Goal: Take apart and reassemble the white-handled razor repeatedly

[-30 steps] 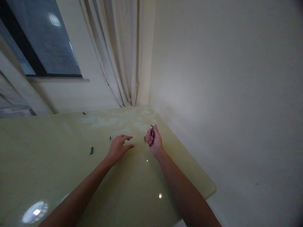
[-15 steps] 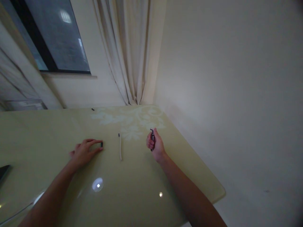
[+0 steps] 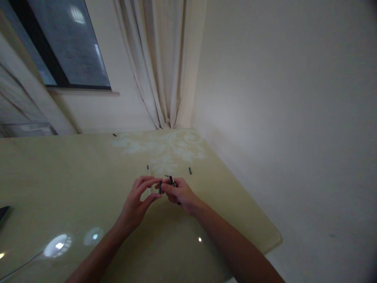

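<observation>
Between the thumb and fingers of my left hand is a small dark green piece, held upright. Just to its right, my right hand is closed around a slim dark metallic tool, whose thin bent tip points left. The two hands meet or nearly meet over the table. Behind my left fingers lies a thin white stick with a dark end, partly hidden. Another small dark green piece rests on the table beyond my right hand.
The pale green glossy table ends at a slanting right edge beside the wall. A small dark object lies near its back edge. At the far left are a dark flat object and a thin cable. Curtains hang behind.
My left hand has moved right with the green piece, and my right hand has come left and slightly nearer with the tool. The green piece beyond my right hand now shows.
</observation>
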`<state>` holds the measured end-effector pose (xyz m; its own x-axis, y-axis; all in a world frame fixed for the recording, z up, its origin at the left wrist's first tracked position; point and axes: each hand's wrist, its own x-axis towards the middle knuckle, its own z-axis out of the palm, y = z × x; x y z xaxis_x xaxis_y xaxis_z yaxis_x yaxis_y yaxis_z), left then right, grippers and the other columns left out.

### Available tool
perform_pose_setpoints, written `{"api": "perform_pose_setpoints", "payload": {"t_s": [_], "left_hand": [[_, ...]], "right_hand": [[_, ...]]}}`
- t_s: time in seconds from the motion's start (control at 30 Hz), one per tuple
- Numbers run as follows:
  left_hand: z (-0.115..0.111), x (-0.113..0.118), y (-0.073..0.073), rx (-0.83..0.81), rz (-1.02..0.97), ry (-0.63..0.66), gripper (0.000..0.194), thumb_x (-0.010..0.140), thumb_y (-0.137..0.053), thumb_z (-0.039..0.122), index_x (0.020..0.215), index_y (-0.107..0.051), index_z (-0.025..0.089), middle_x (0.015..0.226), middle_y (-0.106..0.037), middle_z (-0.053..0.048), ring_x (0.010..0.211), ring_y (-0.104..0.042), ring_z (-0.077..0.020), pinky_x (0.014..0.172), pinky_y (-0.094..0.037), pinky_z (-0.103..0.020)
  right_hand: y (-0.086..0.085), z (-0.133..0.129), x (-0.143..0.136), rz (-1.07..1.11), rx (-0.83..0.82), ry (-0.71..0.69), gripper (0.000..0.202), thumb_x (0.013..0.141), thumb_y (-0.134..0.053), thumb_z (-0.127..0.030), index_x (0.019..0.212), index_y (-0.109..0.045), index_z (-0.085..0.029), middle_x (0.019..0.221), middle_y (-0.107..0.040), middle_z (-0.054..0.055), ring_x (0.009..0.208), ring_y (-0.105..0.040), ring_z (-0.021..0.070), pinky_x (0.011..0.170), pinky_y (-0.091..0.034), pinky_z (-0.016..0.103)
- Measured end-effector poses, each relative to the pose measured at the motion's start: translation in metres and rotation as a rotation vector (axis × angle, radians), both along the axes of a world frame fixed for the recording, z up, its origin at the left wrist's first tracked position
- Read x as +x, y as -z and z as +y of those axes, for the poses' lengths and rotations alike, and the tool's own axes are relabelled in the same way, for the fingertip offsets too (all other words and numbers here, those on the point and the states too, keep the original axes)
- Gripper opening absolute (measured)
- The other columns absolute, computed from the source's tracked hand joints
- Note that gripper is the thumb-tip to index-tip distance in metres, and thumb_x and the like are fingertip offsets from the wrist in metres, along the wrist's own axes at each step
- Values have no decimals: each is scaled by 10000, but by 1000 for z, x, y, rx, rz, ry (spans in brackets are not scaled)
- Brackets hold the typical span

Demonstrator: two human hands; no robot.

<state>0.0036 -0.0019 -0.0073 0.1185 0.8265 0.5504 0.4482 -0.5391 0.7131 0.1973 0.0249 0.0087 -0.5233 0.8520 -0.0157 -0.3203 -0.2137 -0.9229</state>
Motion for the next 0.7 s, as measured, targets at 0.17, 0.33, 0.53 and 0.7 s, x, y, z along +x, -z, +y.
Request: {"api": "perform_pose_setpoints", "payload": {"t_s": [0.17, 0.33, 0.53, 0.7], "left_hand": [[-5, -3, 1, 4, -12, 5, 334, 917, -732, 473, 1214, -739, 321, 1158, -638, -63, 1049, -622, -234, 964, -534, -390], [-7, 1, -3, -4, -22, 19, 404, 896, -758, 474, 1265, -716, 316, 1107, -651, -60, 889, -610, -198, 821, -552, -344], [-9, 4, -10, 20, -26, 42, 361, 907, -761, 426, 1248, -724, 314, 1045, -647, -35, 812, -600, -159, 760, -537, -297], [-9, 4, -8, 3, -13, 42, 347, 916, -757, 393, 1252, -724, 315, 1036, -641, -29, 809, -602, -152, 767, -545, -295]], "right_hand": [[2, -2, 0, 35, -13, -18, 342, 756, -879, -466, 839, -763, -155, 595, -529, -66, 434, -268, 32, 431, -136, 241], [8, -1, 0, 23, 3, 33, 335, 755, -875, -470, 829, -783, -157, 557, -494, -73, 429, -265, 39, 429, -139, 244], [5, 0, 3, -44, 75, 35, 331, 789, -843, -475, 830, -790, -151, 477, -391, -98, 429, -256, 47, 433, -145, 233], [5, 0, 4, -53, 83, 21, 340, 784, -847, -481, 833, -789, -149, 505, -419, -90, 434, -256, 45, 433, -143, 235]]}}
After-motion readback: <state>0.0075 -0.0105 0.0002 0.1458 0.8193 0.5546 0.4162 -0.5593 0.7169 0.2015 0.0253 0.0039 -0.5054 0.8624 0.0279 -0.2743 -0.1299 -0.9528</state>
